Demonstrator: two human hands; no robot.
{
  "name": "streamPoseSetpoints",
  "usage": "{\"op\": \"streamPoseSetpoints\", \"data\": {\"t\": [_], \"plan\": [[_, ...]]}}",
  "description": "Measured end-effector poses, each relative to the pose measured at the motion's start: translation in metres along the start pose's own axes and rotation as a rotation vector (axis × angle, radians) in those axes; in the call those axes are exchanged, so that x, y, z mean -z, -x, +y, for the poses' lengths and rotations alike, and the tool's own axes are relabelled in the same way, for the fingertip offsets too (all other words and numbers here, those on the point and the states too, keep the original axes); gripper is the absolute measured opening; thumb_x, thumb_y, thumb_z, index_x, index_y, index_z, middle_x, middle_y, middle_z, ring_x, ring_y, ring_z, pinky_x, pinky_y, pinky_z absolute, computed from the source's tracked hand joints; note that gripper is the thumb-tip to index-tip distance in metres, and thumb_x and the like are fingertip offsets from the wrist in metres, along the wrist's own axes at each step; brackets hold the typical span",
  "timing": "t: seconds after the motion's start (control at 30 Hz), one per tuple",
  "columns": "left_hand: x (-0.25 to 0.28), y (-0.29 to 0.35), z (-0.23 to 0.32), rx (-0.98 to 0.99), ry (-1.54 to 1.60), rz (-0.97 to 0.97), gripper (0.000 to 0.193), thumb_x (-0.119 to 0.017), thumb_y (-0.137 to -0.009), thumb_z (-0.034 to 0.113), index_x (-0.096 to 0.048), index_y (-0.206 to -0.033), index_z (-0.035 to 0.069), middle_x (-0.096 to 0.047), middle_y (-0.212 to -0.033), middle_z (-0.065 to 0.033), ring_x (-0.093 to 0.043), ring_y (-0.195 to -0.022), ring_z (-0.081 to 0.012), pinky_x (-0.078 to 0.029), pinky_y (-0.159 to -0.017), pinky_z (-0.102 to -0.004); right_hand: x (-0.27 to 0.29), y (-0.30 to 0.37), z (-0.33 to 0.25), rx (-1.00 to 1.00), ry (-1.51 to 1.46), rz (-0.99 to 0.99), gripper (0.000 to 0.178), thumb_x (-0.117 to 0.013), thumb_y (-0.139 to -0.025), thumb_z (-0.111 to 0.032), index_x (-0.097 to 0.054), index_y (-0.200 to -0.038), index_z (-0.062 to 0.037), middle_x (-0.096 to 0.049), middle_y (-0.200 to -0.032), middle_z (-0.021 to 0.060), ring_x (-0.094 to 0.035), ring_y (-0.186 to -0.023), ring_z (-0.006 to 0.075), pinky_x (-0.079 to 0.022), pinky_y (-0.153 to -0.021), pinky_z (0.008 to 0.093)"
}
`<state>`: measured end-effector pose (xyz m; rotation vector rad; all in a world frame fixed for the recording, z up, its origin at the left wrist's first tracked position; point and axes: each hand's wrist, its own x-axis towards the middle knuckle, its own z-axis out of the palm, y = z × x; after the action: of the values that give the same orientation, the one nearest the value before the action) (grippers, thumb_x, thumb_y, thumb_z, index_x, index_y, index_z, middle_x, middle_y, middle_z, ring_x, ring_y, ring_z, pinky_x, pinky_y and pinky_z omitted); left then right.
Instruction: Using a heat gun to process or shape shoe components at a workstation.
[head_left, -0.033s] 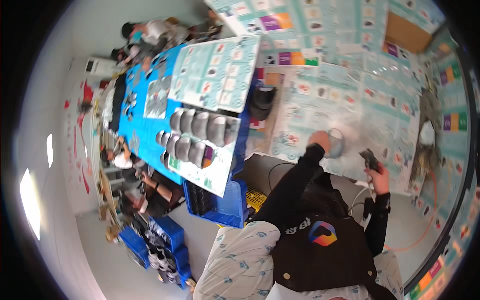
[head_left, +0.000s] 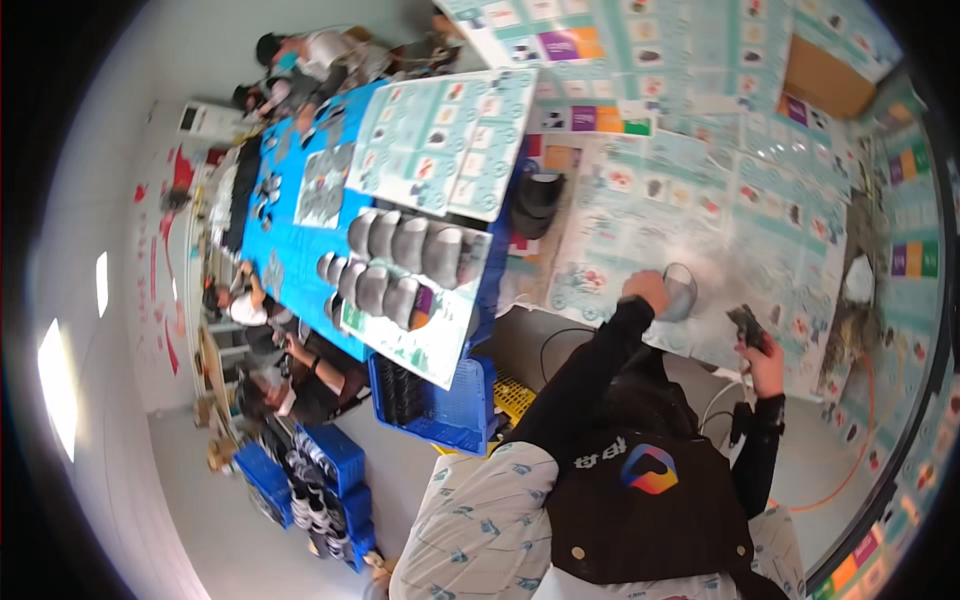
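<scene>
My left hand point(head_left: 649, 290) is closed on the edge of a grey curved shell-like piece point(head_left: 681, 293), held over the printed sheets on the work table point(head_left: 610, 235). The piece is rounded and partly hidden by my fingers. To its right, my right hand point(head_left: 766, 366) is wrapped round a dark spray gun point(head_left: 745, 325), its head turned up toward the piece. A pale hose point(head_left: 718, 395) hangs below that hand. The sheets between and behind my hands have a whitish, hazy look.
Left of me, several similar grey pieces point(head_left: 410, 245) stand in rows on a board over a blue-covered table point(head_left: 285, 235). Dark curved pieces point(head_left: 537, 203) are stacked nearer. A blue crate point(head_left: 445, 400) stands beside my knee. An orange hose point(head_left: 868, 420) trails at right. Other people sit beyond.
The whole view has shifted slightly, and the picture is a little sharper. Both hands keep their holds; no clear movement of the piece or the spray gun shows.
</scene>
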<state>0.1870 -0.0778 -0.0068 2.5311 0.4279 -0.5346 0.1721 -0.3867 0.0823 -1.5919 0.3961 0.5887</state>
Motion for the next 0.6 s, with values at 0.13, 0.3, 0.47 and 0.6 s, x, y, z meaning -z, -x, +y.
{"op": "streamPoseSetpoints", "data": {"t": [0.13, 0.3, 0.47, 0.6], "plan": [[0.089, 0.092, -0.081, -0.070, 0.098, 0.218, 0.044, -0.071, -0.079, 0.040, -0.066, -0.090, -0.002, -0.067, -0.086, -0.0245, -0.066, -0.086, -0.0421, -0.052, -0.077, -0.0508, 0.003, -0.001, -0.016, 0.056, 0.151, -0.125, 0.035, -0.060, -0.080, -0.007, -0.066, -0.115, -0.0017, -0.073, -0.095, 0.0034, -0.067, -0.078, 0.0134, -0.047, -0.047, 0.0255], [0.233, 0.217, -0.208, 0.071, 0.181, 0.200, 0.023, -0.069, -0.082, 0.022, -0.057, -0.086, 0.003, -0.066, -0.080, -0.0194, -0.066, -0.075, -0.0375, -0.051, -0.066, -0.0452, -0.012, 0.019, -0.038, 0.097, 0.120, -0.064, 0.034, -0.058, -0.081, -0.007, -0.066, -0.113, -0.0023, -0.073, -0.094, 0.0031, -0.066, -0.080, 0.0119, -0.048, -0.048, 0.0252], [0.282, 0.267, -0.321, 0.121, 0.078, 0.446, 0.027, -0.062, -0.080, 0.007, -0.060, -0.106, 0.009, -0.069, -0.081, -0.0183, -0.068, -0.081, -0.0414, -0.054, -0.070, -0.0498, -0.039, 0.021, -0.040, 0.089, 0.231, -0.077, 0.034, -0.056, -0.080, -0.006, -0.066, -0.112, -0.0009, -0.073, -0.092, 0.0037, -0.069, -0.084, 0.0136, -0.048, -0.046, 0.0260], [0.270, 0.256, -0.381, 0.125, 0.056, 0.465, 0.023, -0.061, -0.082, 0.009, -0.067, -0.104, 0.009, -0.070, -0.083, -0.0190, -0.067, -0.082, -0.0418, -0.053, -0.072, -0.0511, -0.071, 0.026, -0.043, 0.089, 0.236, -0.096, 0.034, -0.057, -0.079, -0.006, -0.066, -0.112, 0.0000, -0.073, -0.091, 0.0049, -0.070, -0.086, 0.0148, -0.048, -0.046, 0.0264]]}}
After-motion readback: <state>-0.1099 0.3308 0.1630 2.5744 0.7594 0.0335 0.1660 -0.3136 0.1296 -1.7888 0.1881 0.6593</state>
